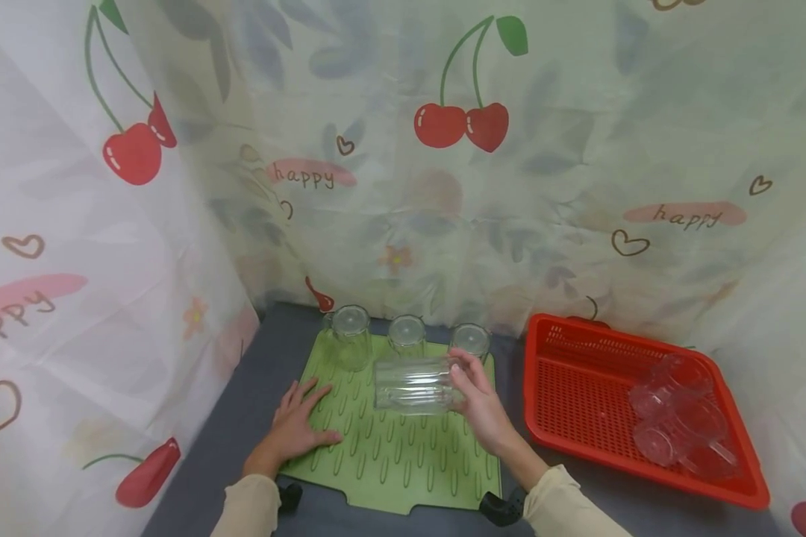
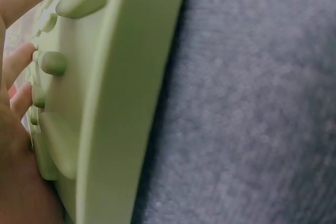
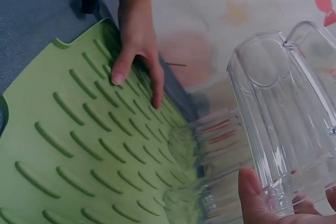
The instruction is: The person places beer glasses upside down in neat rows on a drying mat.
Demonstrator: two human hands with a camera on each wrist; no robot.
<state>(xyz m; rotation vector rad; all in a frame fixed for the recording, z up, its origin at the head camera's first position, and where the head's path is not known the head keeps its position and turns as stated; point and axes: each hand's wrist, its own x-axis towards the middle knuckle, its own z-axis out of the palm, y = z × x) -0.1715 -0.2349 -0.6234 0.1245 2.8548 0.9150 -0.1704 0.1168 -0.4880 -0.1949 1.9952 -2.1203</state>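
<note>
My right hand [image 1: 485, 409] grips a clear mug [image 1: 413, 386] by its base end, holding it sideways above the green ridged drying mat [image 1: 403, 466]. In the right wrist view, the mug's open rim and curved handle [image 3: 311, 27] point away from the thumb. My left hand [image 1: 297, 426] rests with fingers spread on the mat's left side, near its edge. Three more clear mugs stand in a row along the back of the mat: a left one [image 1: 351, 339], a middle one [image 1: 407, 333] and a right one [image 1: 470, 338], partly hidden behind my right hand.
A red perforated basket [image 1: 594, 447] stands right of the mat, with several clear mugs [image 1: 685, 418] lying at its right end. Grey cloth [image 1: 242, 406] covers the table. A cherry-printed curtain [image 1: 551, 171] hangs close behind the mat and basket and along both sides.
</note>
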